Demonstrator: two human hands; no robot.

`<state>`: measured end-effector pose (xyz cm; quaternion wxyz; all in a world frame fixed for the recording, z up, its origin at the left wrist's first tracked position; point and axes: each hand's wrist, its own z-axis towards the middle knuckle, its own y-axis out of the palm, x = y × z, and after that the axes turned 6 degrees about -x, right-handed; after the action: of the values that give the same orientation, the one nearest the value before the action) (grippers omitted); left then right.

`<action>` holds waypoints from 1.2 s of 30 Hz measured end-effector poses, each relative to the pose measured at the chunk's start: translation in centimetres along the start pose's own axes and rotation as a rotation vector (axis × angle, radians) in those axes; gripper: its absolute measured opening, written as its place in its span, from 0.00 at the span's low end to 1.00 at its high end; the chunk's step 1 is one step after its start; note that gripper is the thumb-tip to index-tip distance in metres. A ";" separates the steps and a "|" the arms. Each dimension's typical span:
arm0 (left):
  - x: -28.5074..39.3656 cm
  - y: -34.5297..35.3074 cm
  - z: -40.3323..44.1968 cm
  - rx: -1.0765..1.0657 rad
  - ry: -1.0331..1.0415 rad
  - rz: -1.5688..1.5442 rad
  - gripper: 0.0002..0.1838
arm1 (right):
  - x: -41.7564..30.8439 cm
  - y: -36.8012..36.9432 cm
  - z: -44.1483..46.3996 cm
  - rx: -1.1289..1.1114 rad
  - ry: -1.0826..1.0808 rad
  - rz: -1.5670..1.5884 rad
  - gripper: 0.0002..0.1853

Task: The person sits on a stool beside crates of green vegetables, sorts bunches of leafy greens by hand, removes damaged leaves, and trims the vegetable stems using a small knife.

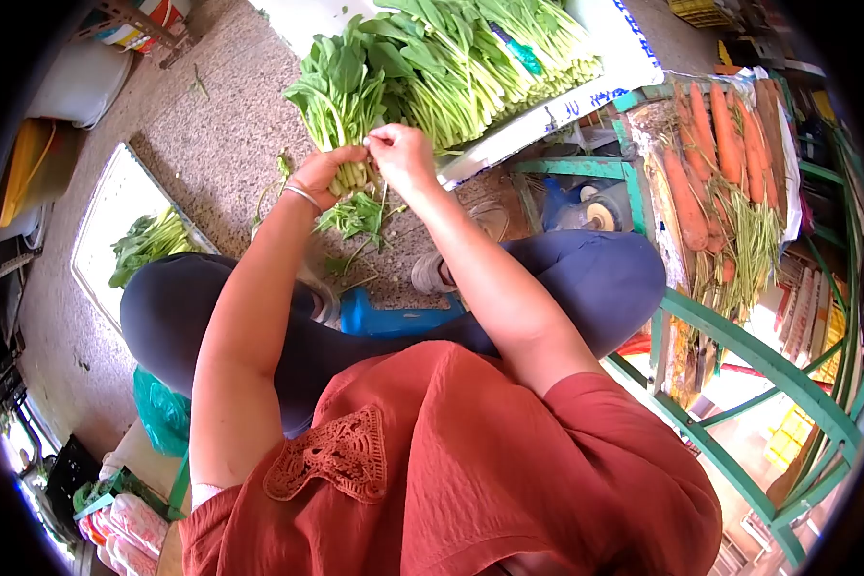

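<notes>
A bunch of leafy greens (334,91) is held by its stems in my left hand (322,175), whose fingers wrap round it. My right hand (400,154) is pinched at the right side of the same stems, its fingertips close to my left thumb; what they pinch is too small to make out. Just beyond, many more leafy greens (490,72) lie in rows in a white box (538,117). Loose leaves (357,216) lie on the floor below my hands.
At left, a white tray (106,206) holds a small bunch of greens (154,242). Carrots (686,192) lie on a green metal rack (739,336) at right. A blue object (394,315) sits between my legs, and a green bag (160,408) is at lower left.
</notes>
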<state>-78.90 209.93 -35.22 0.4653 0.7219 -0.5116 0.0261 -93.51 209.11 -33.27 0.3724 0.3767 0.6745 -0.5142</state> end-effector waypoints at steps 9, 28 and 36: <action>1.0 1.2 -0.7 0.024 -0.033 -0.011 0.16 | 0.2 -6.6 2.2 0.497 -0.241 -0.410 0.06; 0.9 4.0 0.7 -0.094 0.185 -0.229 0.12 | -3.8 -11.0 5.3 0.131 0.366 -0.757 0.22; 0.2 5.4 1.9 -0.071 0.180 -0.147 0.15 | -4.8 -7.1 1.4 0.203 0.028 -0.821 0.17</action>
<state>-83.77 208.20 -32.68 0.5352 0.7354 -0.4139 0.0387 -97.59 205.77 -26.31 0.0886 0.1186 0.7194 -0.6786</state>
